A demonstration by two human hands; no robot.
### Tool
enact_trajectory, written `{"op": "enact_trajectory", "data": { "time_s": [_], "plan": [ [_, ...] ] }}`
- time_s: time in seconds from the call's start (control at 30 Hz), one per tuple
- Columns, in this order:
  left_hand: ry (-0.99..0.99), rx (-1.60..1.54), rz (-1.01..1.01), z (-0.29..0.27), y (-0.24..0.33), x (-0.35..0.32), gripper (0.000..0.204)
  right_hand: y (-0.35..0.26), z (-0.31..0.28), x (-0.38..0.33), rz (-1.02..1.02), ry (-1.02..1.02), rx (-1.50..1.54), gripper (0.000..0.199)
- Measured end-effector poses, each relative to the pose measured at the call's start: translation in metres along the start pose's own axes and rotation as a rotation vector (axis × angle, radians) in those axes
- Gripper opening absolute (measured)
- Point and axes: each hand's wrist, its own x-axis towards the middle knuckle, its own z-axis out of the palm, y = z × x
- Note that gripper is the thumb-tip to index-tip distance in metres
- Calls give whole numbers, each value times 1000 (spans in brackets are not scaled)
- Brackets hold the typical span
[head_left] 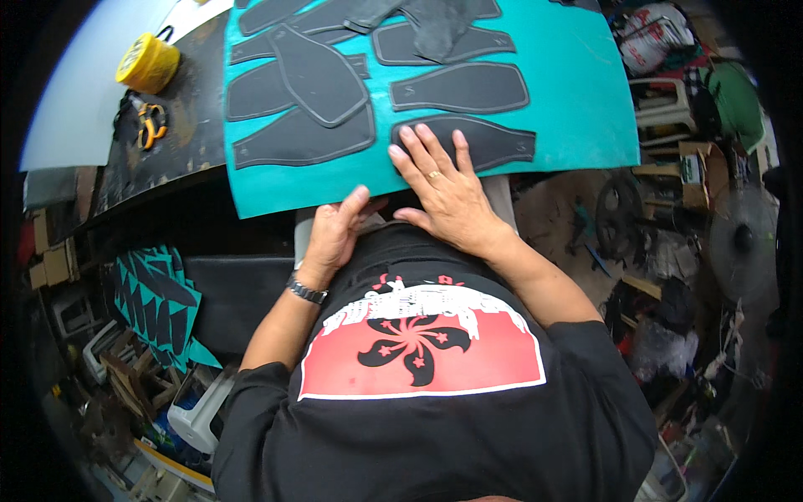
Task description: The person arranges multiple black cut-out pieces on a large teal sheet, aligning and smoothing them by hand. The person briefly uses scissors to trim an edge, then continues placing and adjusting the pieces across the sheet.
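A large teal sheet (585,109) lies on the table with several black, curved panels with grey outlines on it. My right hand (447,188) is open, its fingers spread flat on the nearest right panel (506,142); a ring is on one finger. At the sheet's near edge, my left hand (333,233) has its thumb over the teal surface and its other fingers partly hidden in shade below, closed on the edge. Another black panel (309,138) lies near it at the left, under an overlapping panel (319,77). A crumpled dark cloth or glove-like piece (435,29) rests on the far panels.
On the dark tabletop (196,109) at the left stand a yellow tub (149,63) and orange-handled scissors (150,125). Teal-and-black offcuts (155,301) lie lower left. White chairs (661,109), a cardboard box (703,176), a fan (744,238) and clutter crowd the right.
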Motion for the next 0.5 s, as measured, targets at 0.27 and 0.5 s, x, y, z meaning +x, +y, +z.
{"op": "enact_trajectory", "data": {
  "time_s": [0.27, 0.5],
  "plan": [
    [77, -105, 153, 21, 3, 6, 32, 52, -13, -35, 174, 101, -224, 79],
    [38, -73, 183, 21, 22, 18, 28, 53, -30, -29, 255, 85, -168, 71]
  ]
}}
